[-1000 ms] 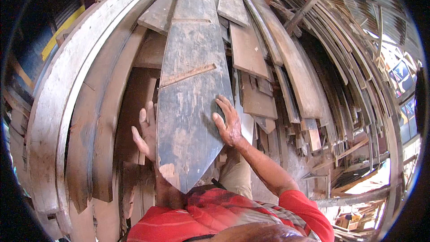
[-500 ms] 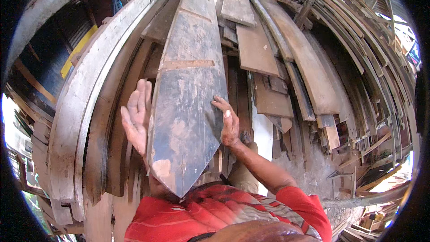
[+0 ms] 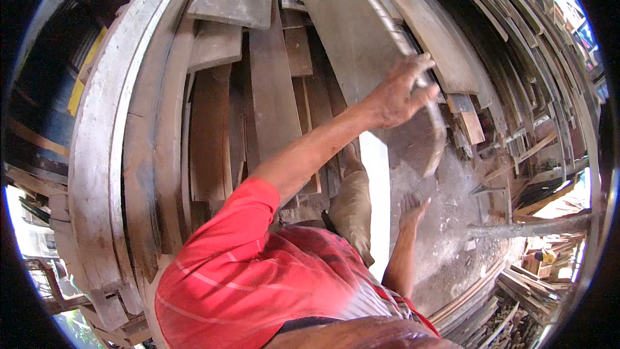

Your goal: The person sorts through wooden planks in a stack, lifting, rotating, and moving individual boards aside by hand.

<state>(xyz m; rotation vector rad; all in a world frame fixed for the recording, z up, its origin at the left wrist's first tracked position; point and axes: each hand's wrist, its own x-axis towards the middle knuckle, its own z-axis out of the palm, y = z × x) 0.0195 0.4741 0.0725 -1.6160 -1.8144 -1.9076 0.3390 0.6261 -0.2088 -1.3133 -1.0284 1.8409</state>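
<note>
A long wide wooden board slants across the pile to the right. Its lower end is smeared by motion. My left arm reaches over my body to it. My left hand lies against the board's right edge, blurred, thumb and fingers apart rather than wrapped round it. Lower down, below the board's end, my right hand is raised with its fingers stretched out. A gap shows between it and the board, and nothing is in it.
Several brown planks lie beneath and left of the board. A long pale beam runs along the left. Stacked timber lines the right side. A horizontal pole and scrap wood are at lower right.
The board has swung from the middle to the right, exposing planks beneath. My left hand has crossed from its left side to the right edge; my right hand has come off it, down and right.
</note>
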